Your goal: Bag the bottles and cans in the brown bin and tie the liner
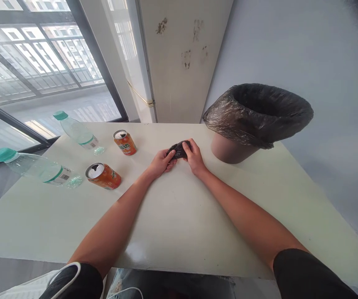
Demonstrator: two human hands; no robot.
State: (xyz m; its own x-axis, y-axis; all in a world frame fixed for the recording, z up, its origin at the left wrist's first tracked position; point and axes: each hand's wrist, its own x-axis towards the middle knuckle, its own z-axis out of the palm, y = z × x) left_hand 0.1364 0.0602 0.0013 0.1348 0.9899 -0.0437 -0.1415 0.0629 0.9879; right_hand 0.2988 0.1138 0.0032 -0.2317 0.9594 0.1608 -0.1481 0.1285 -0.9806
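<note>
Between my two hands is a small bunched black plastic bag, held above the middle of the white table. My left hand is closed on its left end, thumb on top. On the other end, my right hand grips it with the thumb pressed over the plastic. The bag's underside is hidden by my fingers. To the right stands a brownish-pink trash bin, lined with a black trash bag folded over its rim. Two orange soda cans, the farther one and the nearer one, stand opened left of my hands.
Two clear plastic bottles with green caps, one farther back and one nearer, stand at the table's left side. The white table ends near my body. A large window is at the left, a grey wall at the right.
</note>
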